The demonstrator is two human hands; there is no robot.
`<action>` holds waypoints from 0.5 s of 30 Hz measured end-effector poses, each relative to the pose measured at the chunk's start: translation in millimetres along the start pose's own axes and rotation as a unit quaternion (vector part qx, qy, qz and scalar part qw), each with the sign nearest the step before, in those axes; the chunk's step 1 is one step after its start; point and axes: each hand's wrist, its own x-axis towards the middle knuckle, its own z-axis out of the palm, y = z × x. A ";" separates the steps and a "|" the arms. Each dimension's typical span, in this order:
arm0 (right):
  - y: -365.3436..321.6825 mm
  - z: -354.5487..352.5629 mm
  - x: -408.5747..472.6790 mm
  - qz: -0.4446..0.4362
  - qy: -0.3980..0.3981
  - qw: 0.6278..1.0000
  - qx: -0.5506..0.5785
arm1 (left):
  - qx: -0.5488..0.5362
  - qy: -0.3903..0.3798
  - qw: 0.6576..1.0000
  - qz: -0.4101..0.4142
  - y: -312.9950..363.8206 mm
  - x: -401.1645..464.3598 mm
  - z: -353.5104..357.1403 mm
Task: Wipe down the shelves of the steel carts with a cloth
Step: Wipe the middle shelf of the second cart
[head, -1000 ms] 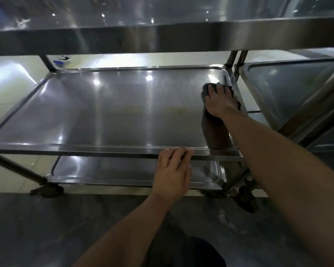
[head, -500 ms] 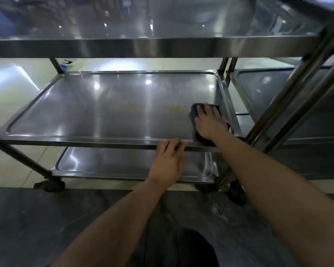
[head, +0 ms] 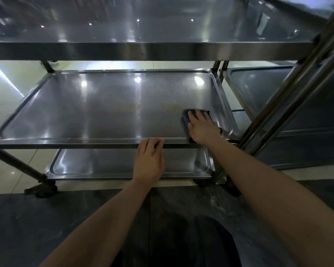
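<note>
1. The dark, folded cloth (head: pixel 185 120) lies under the right hand (head: pixel 201 128), whose fingers are spread flat on it.
2. It sits on the middle shelf (head: pixel 104 108); its fabric seems soft.
3. The left hand (head: pixel 149 160) curls its fingers over the shelf's front edge.

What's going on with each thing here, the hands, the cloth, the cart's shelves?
Right hand: flat, fingers straight, pressing on the cloth.
Cloth: dark, folded, lying on the middle shelf near its right front corner.
Left hand: fingers curled over the middle shelf's front edge.
Middle shelf: shiny, with a faint yellowish smear left of the cloth.
Bottom shelf: bare steel.
Top shelf: bare, reflecting lights.
</note>
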 end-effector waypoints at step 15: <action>-28.2 -18.8 125.9 0.049 0.015 0.998 0.025 | -0.009 0.093 0.994 0.055 -7.8 1.7 26.4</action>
